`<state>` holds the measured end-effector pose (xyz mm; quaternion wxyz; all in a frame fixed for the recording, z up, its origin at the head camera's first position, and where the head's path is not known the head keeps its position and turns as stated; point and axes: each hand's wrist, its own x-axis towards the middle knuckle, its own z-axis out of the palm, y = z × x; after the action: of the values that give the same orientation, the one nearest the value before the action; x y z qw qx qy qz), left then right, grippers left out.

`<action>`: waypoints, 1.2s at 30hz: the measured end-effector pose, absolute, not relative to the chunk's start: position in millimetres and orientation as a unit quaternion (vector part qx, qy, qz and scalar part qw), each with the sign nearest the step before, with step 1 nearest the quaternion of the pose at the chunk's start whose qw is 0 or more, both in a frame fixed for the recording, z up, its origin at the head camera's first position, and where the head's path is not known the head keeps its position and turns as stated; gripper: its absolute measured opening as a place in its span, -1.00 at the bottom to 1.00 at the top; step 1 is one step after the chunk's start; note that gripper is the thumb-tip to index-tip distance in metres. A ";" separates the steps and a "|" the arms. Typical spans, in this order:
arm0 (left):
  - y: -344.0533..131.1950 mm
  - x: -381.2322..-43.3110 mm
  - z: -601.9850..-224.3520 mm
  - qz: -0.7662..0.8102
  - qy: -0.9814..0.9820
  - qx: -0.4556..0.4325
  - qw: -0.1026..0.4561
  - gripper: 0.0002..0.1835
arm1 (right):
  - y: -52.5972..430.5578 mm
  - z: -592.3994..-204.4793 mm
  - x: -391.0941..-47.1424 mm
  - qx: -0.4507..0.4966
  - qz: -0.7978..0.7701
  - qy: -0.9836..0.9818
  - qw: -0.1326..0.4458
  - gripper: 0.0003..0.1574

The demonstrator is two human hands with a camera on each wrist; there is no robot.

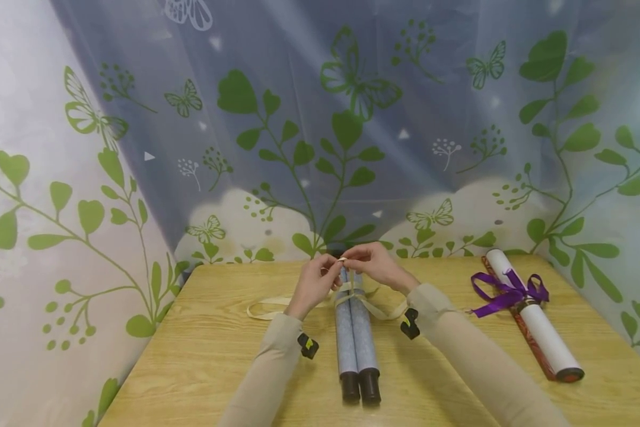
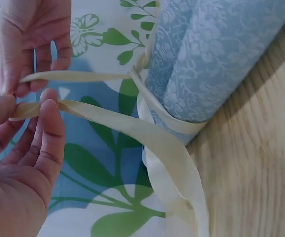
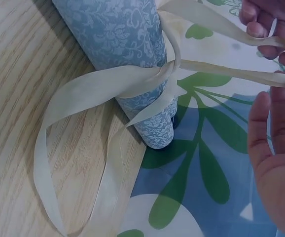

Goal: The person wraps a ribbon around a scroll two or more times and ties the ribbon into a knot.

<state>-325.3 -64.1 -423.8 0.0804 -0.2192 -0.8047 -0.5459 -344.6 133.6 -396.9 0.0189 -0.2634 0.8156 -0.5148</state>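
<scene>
A light blue patterned scroll [image 1: 345, 341], rolled into two side-by-side rolls with dark end knobs, lies lengthwise on the table. A cream ribbon [image 2: 115, 121] is wrapped around its far part, with loose loops spreading to both sides. Above the scroll, my left hand [image 1: 315, 281] pinches one length of the ribbon between thumb and finger. My right hand [image 1: 375, 265] meets it there, its fingertips pinching another length drawn up taut from the wrap. In the right wrist view, both strands run from the blue roll [image 3: 127, 39] to the fingertips.
At the right of the wooden table [image 1: 207, 356] lies another scroll, a white roll [image 1: 551, 341] with a reddish-brown strip beside it. A purple ribbon bow [image 1: 512, 292] ties it. Behind the table hangs a curtain [image 1: 298, 148] printed with leaves and butterflies.
</scene>
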 end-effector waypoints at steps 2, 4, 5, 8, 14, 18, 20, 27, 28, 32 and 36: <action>-67.5 -325.7 -426.0 -0.541 -0.809 -0.217 0.073 -0.69 | 133.5 -397.0 -344.0 -0.261 -0.524 0.811 0.016 -0.72; -71.7 -326.6 -428.2 -0.532 -0.818 -0.207 0.069 -0.64 | 133.0 -396.7 -343.3 -0.256 -0.531 0.808 0.017 -0.71; -74.0 -327.5 -429.7 -0.527 -0.822 -0.202 0.069 -0.63 | 132.6 -396.6 -343.1 -0.252 -0.534 0.807 0.019 -0.70; -81.1 -332.5 -436.4 -0.482 -0.851 -0.191 0.083 -0.67 | 132.2 -397.0 -343.1 -0.244 -0.537 0.807 0.022 -0.68; -89.2 -341.5 -454.4 -0.320 -0.926 -0.176 0.096 -0.82 | 132.1 -397.6 -343.4 -0.231 -0.547 0.804 0.029 -0.64; -88.4 -341.5 -460.6 -0.276 -0.949 -0.142 0.060 -0.71 | 131.2 -397.7 -343.5 -0.232 -0.549 0.802 0.034 -0.64; -87.9 -340.8 -461.8 -0.263 -0.955 -0.130 0.044 -0.74 | 130.4 -397.1 -343.3 -0.236 -0.549 0.801 0.032 -0.65; -95.3 -339.8 -458.5 -0.309 -0.937 -0.137 0.089 -0.86 | 130.3 -394.0 -341.0 -0.235 -0.560 0.793 0.036 -0.68; -97.4 -340.2 -456.7 -0.332 -0.928 -0.136 0.097 -0.86 | 130.9 -393.4 -340.7 -0.235 -0.564 0.791 0.036 -0.68; -105.1 -341.0 -444.7 -0.438 -0.884 -0.114 0.119 -0.80 | 133.9 -391.6 -340.3 -0.230 -0.577 0.783 0.035 -0.68; -112.1 -341.6 -431.6 -0.500 -0.847 -0.089 0.161 -0.79 | 136.0 -391.5 -340.5 -0.226 -0.577 0.784 0.041 -0.67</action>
<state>-341.6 -112.1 -431.6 0.1608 -0.0887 -0.8465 -0.4997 -340.5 136.0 -391.5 0.0411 -0.2261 0.7837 -0.5771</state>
